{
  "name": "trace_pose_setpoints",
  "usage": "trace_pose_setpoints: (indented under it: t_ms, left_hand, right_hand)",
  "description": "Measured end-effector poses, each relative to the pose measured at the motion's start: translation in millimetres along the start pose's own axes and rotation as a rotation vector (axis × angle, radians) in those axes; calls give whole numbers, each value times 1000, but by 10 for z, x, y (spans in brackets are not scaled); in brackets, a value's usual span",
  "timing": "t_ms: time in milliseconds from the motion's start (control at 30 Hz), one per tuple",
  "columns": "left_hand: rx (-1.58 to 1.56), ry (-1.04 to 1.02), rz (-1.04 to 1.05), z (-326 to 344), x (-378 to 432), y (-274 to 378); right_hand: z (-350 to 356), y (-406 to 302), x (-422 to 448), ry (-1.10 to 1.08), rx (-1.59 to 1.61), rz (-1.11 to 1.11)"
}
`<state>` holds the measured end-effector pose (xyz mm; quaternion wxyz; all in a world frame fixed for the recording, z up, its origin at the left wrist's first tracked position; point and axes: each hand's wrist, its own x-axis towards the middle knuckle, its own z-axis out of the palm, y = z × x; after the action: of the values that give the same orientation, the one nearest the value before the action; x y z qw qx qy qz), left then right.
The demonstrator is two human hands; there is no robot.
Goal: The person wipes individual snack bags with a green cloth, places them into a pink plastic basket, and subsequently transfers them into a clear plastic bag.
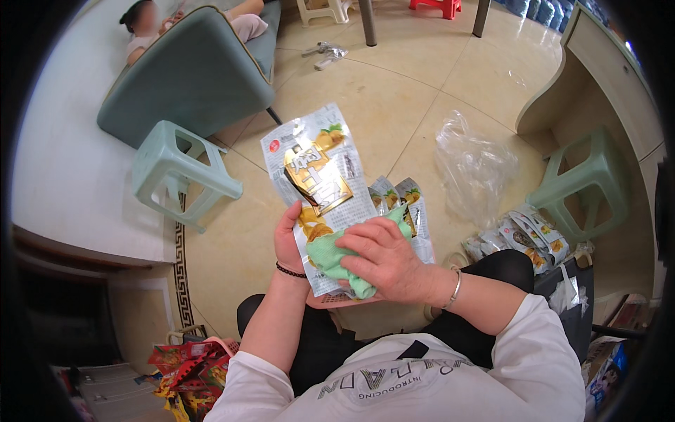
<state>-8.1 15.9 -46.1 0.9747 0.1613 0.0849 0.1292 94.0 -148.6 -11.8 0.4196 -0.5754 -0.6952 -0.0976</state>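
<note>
A flat printed foil snack bag point(327, 158), silver with pictures of potatoes and large gold-framed lettering, lies tilted across my lap. My left hand point(289, 240) holds it by the left edge, thumb on top and the other fingers hidden beneath. With my right hand point(382, 258) I press a crumpled green cloth point(324, 250) onto the lower part of the bag. Under it, a pink plastic basket point(337, 301) rests at my knees, its rim partly showing. More bags of the same print point(416, 211) stick out of the basket on the right.
Right of my knee lies a pile of similar bags point(532, 232), with a clear plastic bag point(472, 169) on the floor beyond. Pale green stools stand left point(184, 174) and right point(585, 184). Red packets point(198, 369) are at lower left. A person point(145, 26) sits on the grey-blue sofa point(195, 79).
</note>
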Motion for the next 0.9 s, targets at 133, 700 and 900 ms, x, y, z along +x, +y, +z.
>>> trace_pose_setpoints:
  t_ms: [133,700,900]
  left_hand:
    - [-29,45,-137,-73,-40,-41]
    - [409,2,-10,49,-111,-238]
    - [534,-118,-45,-26,-204,-95]
  right_hand:
    - [-97,144,26,118,-31,121]
    - [-306,658,30,333,699,871]
    - [-172,643,-42,216,808,938]
